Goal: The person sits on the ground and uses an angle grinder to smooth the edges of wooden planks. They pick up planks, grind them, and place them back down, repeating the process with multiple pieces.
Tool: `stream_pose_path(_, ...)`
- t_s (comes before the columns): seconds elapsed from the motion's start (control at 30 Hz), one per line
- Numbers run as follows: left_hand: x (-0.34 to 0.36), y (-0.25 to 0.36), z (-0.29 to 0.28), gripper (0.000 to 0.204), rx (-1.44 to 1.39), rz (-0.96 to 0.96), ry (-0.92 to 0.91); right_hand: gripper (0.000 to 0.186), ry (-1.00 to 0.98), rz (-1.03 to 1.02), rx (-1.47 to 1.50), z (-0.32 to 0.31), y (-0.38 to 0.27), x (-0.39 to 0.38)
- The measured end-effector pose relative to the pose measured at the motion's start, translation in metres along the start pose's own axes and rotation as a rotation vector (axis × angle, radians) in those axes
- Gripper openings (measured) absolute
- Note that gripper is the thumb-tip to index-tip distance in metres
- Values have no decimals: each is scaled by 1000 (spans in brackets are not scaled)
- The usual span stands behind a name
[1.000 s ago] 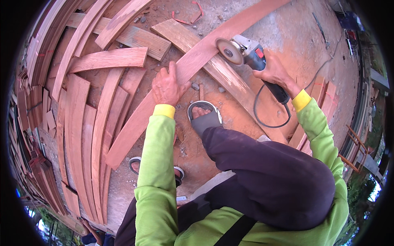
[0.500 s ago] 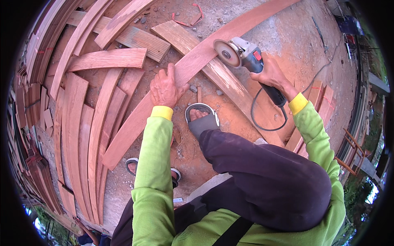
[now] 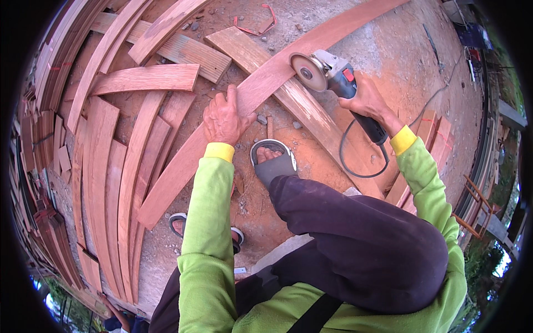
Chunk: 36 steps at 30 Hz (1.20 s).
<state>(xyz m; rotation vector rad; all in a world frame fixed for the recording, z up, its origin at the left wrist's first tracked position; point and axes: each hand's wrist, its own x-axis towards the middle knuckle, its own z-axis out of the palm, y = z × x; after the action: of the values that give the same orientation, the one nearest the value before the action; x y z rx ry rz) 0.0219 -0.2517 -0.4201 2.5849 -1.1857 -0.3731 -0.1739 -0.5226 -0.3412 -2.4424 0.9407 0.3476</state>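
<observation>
A long reddish wooden plank (image 3: 260, 90) lies slanting across a thicker wooden beam (image 3: 321, 123) on the ground. My left hand (image 3: 223, 117) grips the plank near its middle, fingers over its upper face. In my right hand (image 3: 367, 101) is an angle grinder (image 3: 341, 79), held by its body with the fingers wrapped round it. Its round disc (image 3: 308, 71) is at the plank's right edge, just above the beam; I cannot tell whether it touches the wood. A dark power cord (image 3: 343, 145) loops down from the grinder's rear end.
Many loose planks (image 3: 102, 183) lie on the left, with stacked boards (image 3: 61, 53) beyond them. My sandalled foot (image 3: 272, 156) is close to the plank. More boards (image 3: 425, 150) lie right of the beam. An orange strap (image 3: 261, 28) lies at the top. Another person's arm (image 3: 114, 308) shows lower left.
</observation>
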Motion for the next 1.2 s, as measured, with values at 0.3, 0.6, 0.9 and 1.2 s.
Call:
stream_pose_path(0.3,1,1,0,80,8,20,-4,58,82,-76,-24,-1,-1,1)
stream_pose_path(0.6,2,2,2,79,23,15,1,57,24,-29,60,-3,-3,2)
stream_pose_path(0.9,1,0,3,80,19,19,26,57,43,-43,92,-1,-5,2)
stream_pose_path(1.2,2,-1,5,80,14,24,25,58,36,-66,52,1,-1,6)
